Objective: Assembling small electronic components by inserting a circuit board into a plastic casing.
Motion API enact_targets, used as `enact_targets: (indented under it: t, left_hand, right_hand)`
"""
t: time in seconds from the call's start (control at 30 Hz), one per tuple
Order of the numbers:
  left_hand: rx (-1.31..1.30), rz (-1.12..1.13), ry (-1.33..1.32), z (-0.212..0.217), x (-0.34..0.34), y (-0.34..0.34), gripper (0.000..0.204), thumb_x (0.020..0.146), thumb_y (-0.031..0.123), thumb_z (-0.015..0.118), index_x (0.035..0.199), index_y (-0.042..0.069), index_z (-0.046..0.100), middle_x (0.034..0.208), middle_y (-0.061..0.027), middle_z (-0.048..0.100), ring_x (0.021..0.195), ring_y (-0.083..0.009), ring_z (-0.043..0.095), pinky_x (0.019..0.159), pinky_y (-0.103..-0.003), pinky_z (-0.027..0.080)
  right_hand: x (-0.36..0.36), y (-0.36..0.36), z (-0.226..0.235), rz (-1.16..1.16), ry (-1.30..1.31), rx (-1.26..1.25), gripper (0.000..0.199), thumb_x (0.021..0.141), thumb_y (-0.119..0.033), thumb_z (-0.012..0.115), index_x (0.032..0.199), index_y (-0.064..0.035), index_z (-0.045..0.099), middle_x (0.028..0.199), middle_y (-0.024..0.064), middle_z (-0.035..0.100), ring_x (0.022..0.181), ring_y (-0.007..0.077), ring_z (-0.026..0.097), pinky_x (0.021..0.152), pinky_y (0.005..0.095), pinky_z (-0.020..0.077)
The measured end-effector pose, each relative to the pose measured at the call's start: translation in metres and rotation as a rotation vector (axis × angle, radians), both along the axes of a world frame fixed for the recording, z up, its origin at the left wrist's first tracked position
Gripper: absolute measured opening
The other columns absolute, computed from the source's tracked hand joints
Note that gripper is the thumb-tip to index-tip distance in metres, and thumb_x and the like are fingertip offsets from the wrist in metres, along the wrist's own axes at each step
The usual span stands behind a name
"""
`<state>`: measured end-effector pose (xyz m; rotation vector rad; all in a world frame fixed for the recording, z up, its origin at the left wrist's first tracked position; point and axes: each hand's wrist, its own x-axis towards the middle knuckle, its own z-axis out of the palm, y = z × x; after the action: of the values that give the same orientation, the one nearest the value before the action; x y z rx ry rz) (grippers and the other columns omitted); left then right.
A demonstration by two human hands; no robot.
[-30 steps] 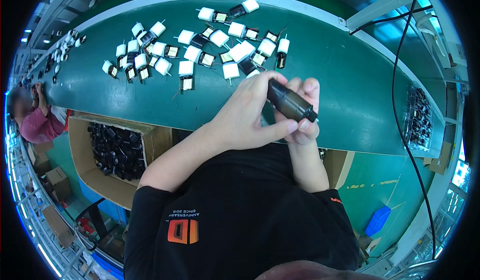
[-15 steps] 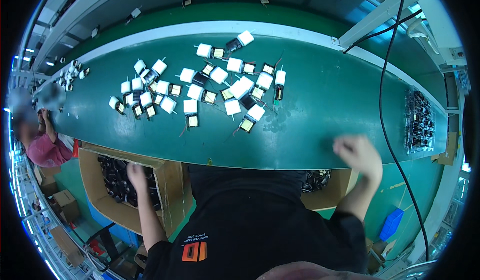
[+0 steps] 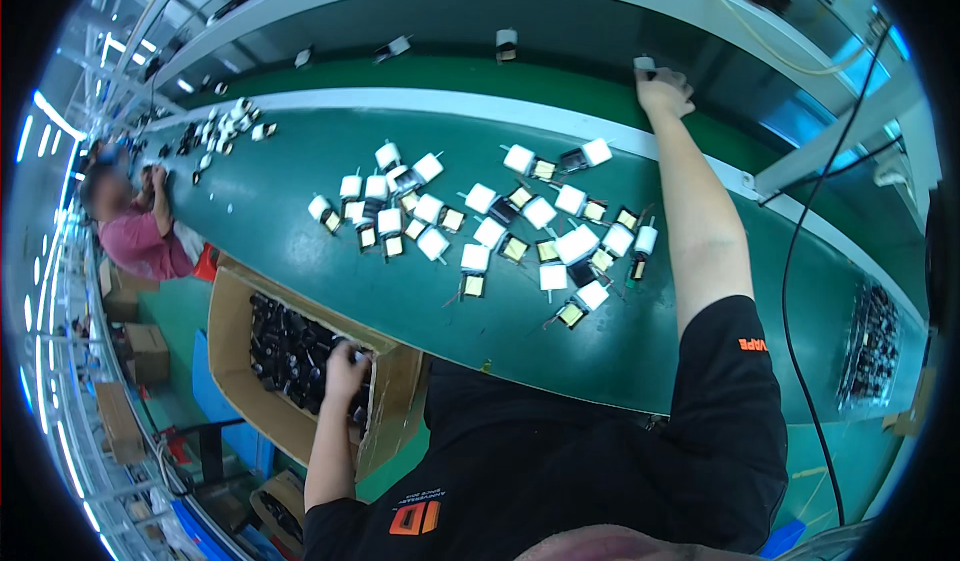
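My right hand (image 3: 664, 93) reaches across the table to the green strip behind it. Its fingers are spread, and the fingertips meet a small white-and-black part (image 3: 645, 64); a firm hold does not show. My left hand (image 3: 345, 373) is inside a cardboard box (image 3: 235, 301) on my left, above a heap of black parts (image 3: 290, 346). Its fingers are curled together near a small pale spot, and what they hold is too small to name. Many white-and-black parts (image 3: 575, 244) with thin wires lie scattered on the green table (image 3: 400, 306).
More such parts stand along the far strip, one a white-and-black part (image 3: 507, 45). A white rail (image 3: 440, 101) divides strip and table. A clear tray of dark parts (image 3: 868, 346) lies at the right end. A black cable (image 3: 790, 291) hangs there. A co-worker (image 3: 145, 231) sits far left.
My right hand has gone from above the near right of the table to the far strip. My left hand has moved within the box toward its right side. The whole view has turned.
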<state>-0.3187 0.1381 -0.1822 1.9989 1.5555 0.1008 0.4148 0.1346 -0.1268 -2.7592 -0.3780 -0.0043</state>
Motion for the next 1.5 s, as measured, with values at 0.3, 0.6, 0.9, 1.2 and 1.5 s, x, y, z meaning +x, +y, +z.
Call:
enact_targets:
  t: [0.3, 0.6, 0.9, 1.2, 1.5]
  left_hand:
    - [0.045, 0.272, -1.295, 0.18, 0.102, -0.016, 0.037, 0.101, 0.034, 0.051, 0.132, 0.013, 0.046, 0.102, -0.0019, 0.057, 0.086, -0.0126, 0.053, 0.075, -0.031, 0.044]
    - [-1.337, 0.225, -1.865, 0.179, 0.251, -0.065, 0.037, 0.103, 0.044, 0.039, 0.127, 0.017, 0.051, 0.108, -0.0046, 0.051, 0.081, -0.0151, 0.048, 0.068, -0.024, 0.045]
    - [-1.454, -0.077, -1.742, 0.158, 0.277, -0.089, 0.025, 0.106, 0.035, 0.035, 0.114, 0.016, 0.049, 0.106, -0.0044, 0.049, 0.075, -0.0136, 0.046, 0.062, -0.024, 0.039]
    - [-1.227, -0.403, -1.69, 0.158, 0.274, -0.093, 0.025, 0.096, 0.024, 0.047, 0.116, 0.009, 0.047, 0.11, -0.0102, 0.049, 0.076, -0.0192, 0.048, 0.062, -0.029, 0.039]
    - [-0.448, -0.827, -1.179, 0.169, 0.277, -0.094, 0.037, 0.089, -0.005, 0.057, 0.125, 0.002, 0.05, 0.128, -0.0153, 0.052, 0.119, -0.0237, 0.052, 0.101, -0.037, 0.043]
  right_hand:
    - [-0.078, -0.091, 0.059, 0.606, 0.321, 1.112, 0.037, 0.09, -0.011, 0.068, 0.122, 0.0022, 0.058, 0.106, 0.0111, 0.066, 0.085, 0.0135, 0.066, 0.072, 0.0249, 0.0517]
    - [-0.247, -0.237, 0.083, 0.674, 0.986, 1.592, 0.04, 0.086, -0.003, 0.059, 0.124, 0.0073, 0.051, 0.109, 0.023, 0.063, 0.081, 0.0277, 0.069, 0.067, 0.0331, 0.0593]
    - [-0.31, -0.251, 0.081, 0.626, 1.072, 1.683, 0.04, 0.082, -0.002, 0.06, 0.121, 0.0028, 0.05, 0.101, 0.0227, 0.057, 0.079, 0.034, 0.068, 0.066, 0.0401, 0.0614]
    - [-0.314, -0.248, 0.105, 0.713, 1.125, 1.527, 0.037, 0.075, 0.002, 0.077, 0.108, 0.0045, 0.061, 0.1, 0.0152, 0.063, 0.086, 0.0221, 0.068, 0.076, 0.0323, 0.057]
    - [-0.298, -0.254, 0.123, 0.871, 0.484, 1.076, 0.025, 0.071, 0.004, 0.075, 0.095, 0.0, 0.069, 0.082, 0.0084, 0.065, 0.071, 0.0152, 0.062, 0.065, 0.0253, 0.0476]
